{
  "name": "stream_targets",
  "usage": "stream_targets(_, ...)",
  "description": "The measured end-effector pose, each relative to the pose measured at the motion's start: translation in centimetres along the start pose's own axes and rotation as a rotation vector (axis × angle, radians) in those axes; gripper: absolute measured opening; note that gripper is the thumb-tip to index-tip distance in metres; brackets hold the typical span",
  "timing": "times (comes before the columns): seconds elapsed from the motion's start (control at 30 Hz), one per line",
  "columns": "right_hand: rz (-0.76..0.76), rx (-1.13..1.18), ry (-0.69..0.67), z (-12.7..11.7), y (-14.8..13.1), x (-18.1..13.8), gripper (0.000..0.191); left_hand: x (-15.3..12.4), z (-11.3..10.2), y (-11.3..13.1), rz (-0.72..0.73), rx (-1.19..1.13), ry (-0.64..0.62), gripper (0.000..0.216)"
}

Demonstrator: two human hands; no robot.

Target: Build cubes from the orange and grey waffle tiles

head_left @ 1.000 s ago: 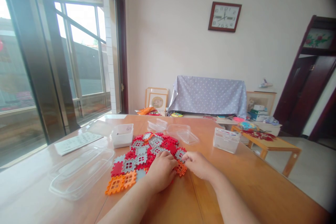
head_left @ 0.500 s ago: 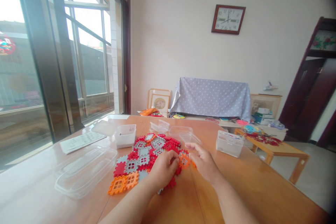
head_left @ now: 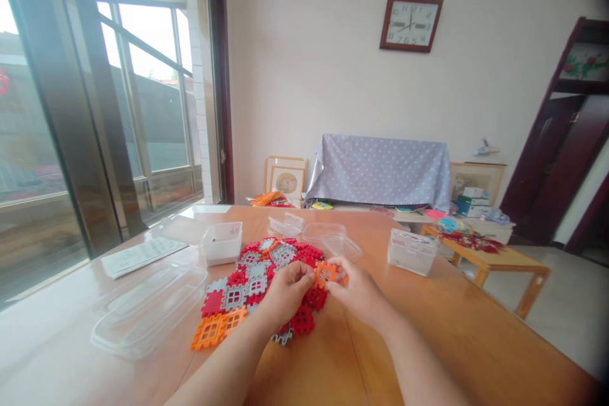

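Note:
An orange window block (head_left: 325, 275) with toothed edges is held up over the right side of a pile of interlocking plastic blocks. My right hand (head_left: 354, 288) grips it from the right, thumb below and fingers above. My left hand (head_left: 289, 292) is closed in a pinch at its left edge; the fingertips partly hide the contact. Beneath and beyond my hands lie red and grey toothed blocks, among them a grey window block (head_left: 234, 297) and a red block (head_left: 302, 320). Two joined orange window blocks (head_left: 209, 332) lie at the pile's near left corner.
On the wooden table (head_left: 399, 342), a clear plastic lid or tray (head_left: 143, 323) and printed sheets (head_left: 143, 258) lie left. A white open box (head_left: 223, 244) stands behind the pile, clear containers (head_left: 325, 236) at the back, and a lidded box (head_left: 412, 252) at right.
My right hand has moved left and closed on the orange window block, which now sits higher and nearer my left fingertips. The camera view has shifted slightly.

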State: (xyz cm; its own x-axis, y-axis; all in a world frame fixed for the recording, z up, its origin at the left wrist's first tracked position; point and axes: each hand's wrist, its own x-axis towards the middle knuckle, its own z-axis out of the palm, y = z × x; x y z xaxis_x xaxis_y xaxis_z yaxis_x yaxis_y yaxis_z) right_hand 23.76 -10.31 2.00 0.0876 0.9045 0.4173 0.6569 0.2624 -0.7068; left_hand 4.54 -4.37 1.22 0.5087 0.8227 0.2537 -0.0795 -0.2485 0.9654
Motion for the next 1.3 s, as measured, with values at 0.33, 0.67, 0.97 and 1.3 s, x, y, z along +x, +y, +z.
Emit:
stream_targets(0.33, -0.043, 0.123, 0.088, 1.4, -0.4, -0.2, 0.059, 0.1, -0.2, -0.3, -0.019, -0.083, 0.084, 0.037)
stream_targets(0.67, -0.169, -0.107, 0.084, 1.3, -1.2, -0.3, 0.076, -0.5, 0.4, 0.6, -0.075, -0.218, -0.025, 0.033)
stream_targets(0.97, 0.232, 0.105, 0.264, -2.1, 2.9, 0.9, 0.039, 0.0, -0.4, 0.9, -0.061, -0.12, 0.058, 0.032)
stream_targets(1.3, 0.159, 0.077, -0.055, -1.0, 2.6, 0.3, 0.019, 0.3, -0.9, 0.1, 0.032, 0.043, 0.083, 0.022)
